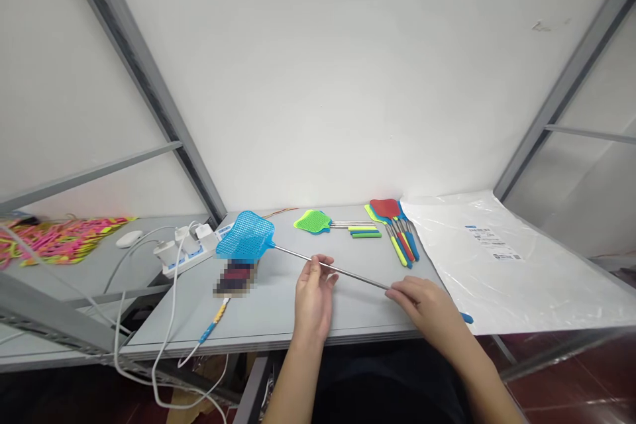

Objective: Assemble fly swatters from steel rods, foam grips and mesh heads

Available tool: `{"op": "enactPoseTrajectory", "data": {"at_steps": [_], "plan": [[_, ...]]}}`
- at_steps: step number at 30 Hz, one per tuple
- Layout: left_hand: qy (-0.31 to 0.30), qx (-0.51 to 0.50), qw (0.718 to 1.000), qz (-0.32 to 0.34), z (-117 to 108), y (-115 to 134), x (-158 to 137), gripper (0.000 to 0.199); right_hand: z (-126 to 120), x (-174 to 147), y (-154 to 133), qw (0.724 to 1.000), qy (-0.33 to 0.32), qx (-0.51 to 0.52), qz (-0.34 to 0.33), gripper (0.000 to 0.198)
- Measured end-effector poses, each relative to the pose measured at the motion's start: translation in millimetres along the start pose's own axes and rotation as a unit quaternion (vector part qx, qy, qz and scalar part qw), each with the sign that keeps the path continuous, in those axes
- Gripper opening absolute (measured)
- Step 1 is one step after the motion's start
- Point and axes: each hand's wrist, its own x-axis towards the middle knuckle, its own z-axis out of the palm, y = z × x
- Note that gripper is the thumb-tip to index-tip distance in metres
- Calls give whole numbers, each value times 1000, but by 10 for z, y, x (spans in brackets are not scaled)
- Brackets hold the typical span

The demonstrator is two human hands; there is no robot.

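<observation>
A blue fly swatter (247, 236) with an extended metal rod slants across in front of me, its mesh head at the left. My left hand (314, 291) has its fingers closed around the middle of the rod. Farther along, my right hand (422, 305) grips the rod's lower end. Past that hand a blue handle tip (466, 318) shows, in line with the rod; the handle between is hidden. Behind my hands lie stacked green and blue fly swatters (314, 222) with metal rods. More swatters, red on top (385, 208), are piled to their right.
A white plastic bag (447, 258) with a label covers the table's right side. At left are a power strip (191, 258) with plugs, a white cable (171, 315), a pixelated object (234, 278) and a heap of pink and yellow pieces (64, 238). Metal posts (149, 93) frame the table.
</observation>
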Motion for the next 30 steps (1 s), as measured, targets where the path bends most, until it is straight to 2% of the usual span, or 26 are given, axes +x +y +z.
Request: {"op": "enactPoseTrajectory", "data": {"at_steps": [4,7,10,15,21,30], "plan": [[-94,100,989,-47,133,-202,-179,29,118,-2,-23,998,40,-39,-16,27],[-147,121,980,-58,177,-282,-259,33,163,-2,-35,996,63,-50,-34,27],[-128,106,985,-50,136,-299,-207,32,190,15,12,994,84,-59,-42,26],[-80,43,993,-80,12,-342,-17,26,310,66,99,988,107,-93,-61,26],[-67,23,995,-69,18,-408,-10,27,427,95,104,983,157,-87,-32,21],[-41,86,995,-13,-9,-210,-8,28,355,108,43,987,140,-65,-35,21]]}}
